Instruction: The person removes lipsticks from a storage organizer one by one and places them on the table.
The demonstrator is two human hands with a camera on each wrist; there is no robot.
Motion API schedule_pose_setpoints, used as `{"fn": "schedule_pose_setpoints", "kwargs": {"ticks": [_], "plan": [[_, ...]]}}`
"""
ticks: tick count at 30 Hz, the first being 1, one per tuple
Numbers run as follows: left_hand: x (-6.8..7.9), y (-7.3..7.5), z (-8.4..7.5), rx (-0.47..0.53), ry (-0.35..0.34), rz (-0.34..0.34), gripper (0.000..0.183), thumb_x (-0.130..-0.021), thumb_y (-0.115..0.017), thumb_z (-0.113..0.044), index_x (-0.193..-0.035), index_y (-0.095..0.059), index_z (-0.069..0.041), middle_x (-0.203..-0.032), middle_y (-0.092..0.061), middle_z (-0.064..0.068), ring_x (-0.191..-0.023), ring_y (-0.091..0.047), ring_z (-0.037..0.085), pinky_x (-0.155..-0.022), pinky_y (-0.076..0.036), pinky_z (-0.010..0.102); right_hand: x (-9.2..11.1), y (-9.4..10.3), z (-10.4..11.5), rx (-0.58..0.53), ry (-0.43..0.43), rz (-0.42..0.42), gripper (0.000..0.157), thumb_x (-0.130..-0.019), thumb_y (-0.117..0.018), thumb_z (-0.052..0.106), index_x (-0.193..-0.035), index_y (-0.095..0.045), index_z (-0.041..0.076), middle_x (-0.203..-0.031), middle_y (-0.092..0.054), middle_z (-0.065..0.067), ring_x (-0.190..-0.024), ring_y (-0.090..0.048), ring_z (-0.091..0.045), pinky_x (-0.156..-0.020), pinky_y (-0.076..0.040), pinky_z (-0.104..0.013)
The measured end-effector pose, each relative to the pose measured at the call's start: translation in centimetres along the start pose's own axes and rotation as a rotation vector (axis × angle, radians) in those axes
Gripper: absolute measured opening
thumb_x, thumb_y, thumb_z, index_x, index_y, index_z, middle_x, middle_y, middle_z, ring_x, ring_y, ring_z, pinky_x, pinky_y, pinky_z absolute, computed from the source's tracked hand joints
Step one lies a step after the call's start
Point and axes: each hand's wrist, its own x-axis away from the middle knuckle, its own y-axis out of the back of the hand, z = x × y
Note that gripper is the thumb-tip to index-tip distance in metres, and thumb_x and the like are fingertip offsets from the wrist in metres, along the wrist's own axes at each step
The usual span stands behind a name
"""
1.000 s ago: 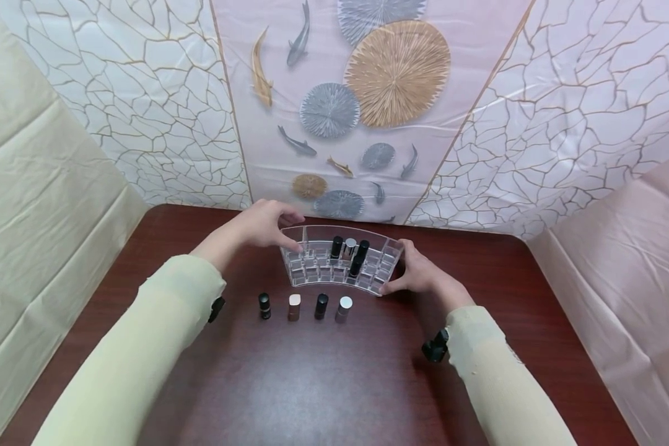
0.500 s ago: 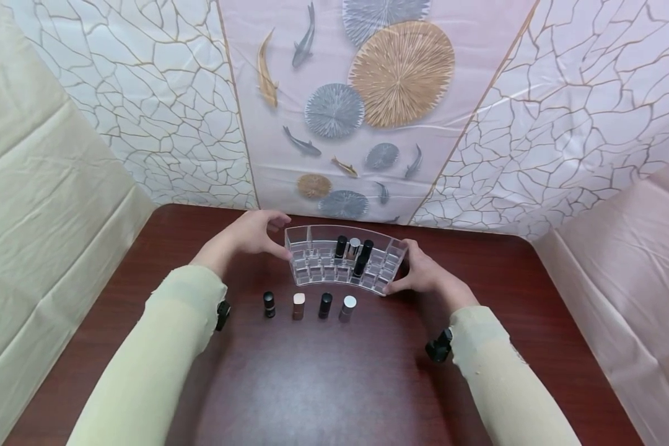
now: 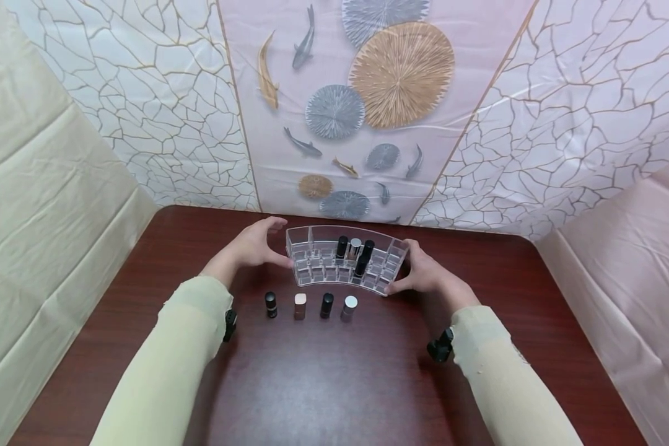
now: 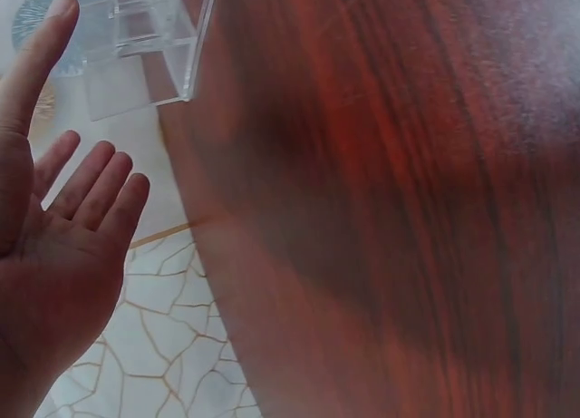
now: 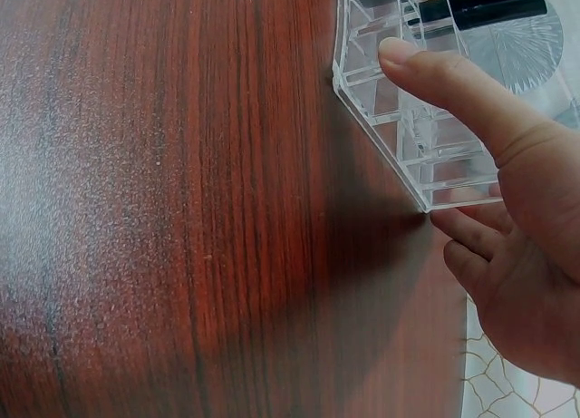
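A clear, curved lipstick organizer [image 3: 312,272] stands at the back middle of the table, holding several lipsticks, among them a silver one [image 3: 355,249] and a black one [image 3: 342,248]. At its right end my right hand [image 3: 424,267] grips it, thumb at the front corner and fingers round the back. My left hand [image 3: 251,244] is beside the left end, fingers spread and extended, thumb tip close to the organizer's side; in the left wrist view its palm holds nothing. In front, a row of lipsticks stands upright: black [image 3: 271,305], copper [image 3: 300,306], black [image 3: 326,305] and white-topped [image 3: 349,308].
The dark red wooden table [image 3: 323,378] has a glossy surface. Behind it hangs a patterned cloth [image 3: 334,173] close to the organizer, with pale fabric [image 3: 61,248] along the left side and pinkish fabric [image 3: 635,266] along the right.
My left hand has drawn off the organizer's left end, leftward and slightly toward me, its thumb no longer overlapping the compartments. The right hand and the lipsticks stay put.
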Motion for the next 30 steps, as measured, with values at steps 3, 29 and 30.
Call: {"fn": "schedule_pose_setpoints", "kwargs": {"ticks": [3, 29, 30], "plan": [[-0.1, -0.5, 0.5, 0.002, 0.013, -0.003, 0.102, -0.078, -0.097, -0.028, -0.159, -0.042, -0.002, -0.159, -0.048, 0.022, -0.149, -0.045, 0.038, -0.123, -0.036, 0.054, -0.1, -0.1, 0.0, 0.009, -0.002, 0.002, 0.119, -0.073, -0.100, 0.020, -0.154, -0.019, -0.010, -0.148, -0.044, -0.037, -0.142, -0.042, -0.046, -0.121, -0.031, -0.057], [-1.2, -2.9, 1.6, 0.234, 0.010, 0.030, 0.105, -0.077, -0.097, -0.017, -0.159, -0.033, -0.001, -0.158, -0.045, 0.028, -0.148, -0.043, 0.043, -0.125, -0.035, 0.052, -0.4, 0.1, -0.4, 0.073, -0.034, -0.005, 0.120, -0.072, -0.101, 0.026, -0.154, -0.020, -0.006, -0.148, -0.048, -0.035, -0.141, -0.045, -0.045, -0.120, -0.033, -0.056], [-1.2, -2.9, 1.6, 0.238, 0.005, 0.033, 0.105, -0.078, -0.097, -0.016, -0.159, -0.032, 0.000, -0.159, -0.044, 0.028, -0.149, -0.043, 0.044, -0.125, -0.034, 0.052, -0.4, 0.1, -0.4, 0.071, -0.035, -0.006, 0.120, -0.072, -0.101, 0.026, -0.154, -0.020, -0.006, -0.148, -0.048, -0.035, -0.141, -0.045, -0.045, -0.120, -0.033, -0.056]]}}
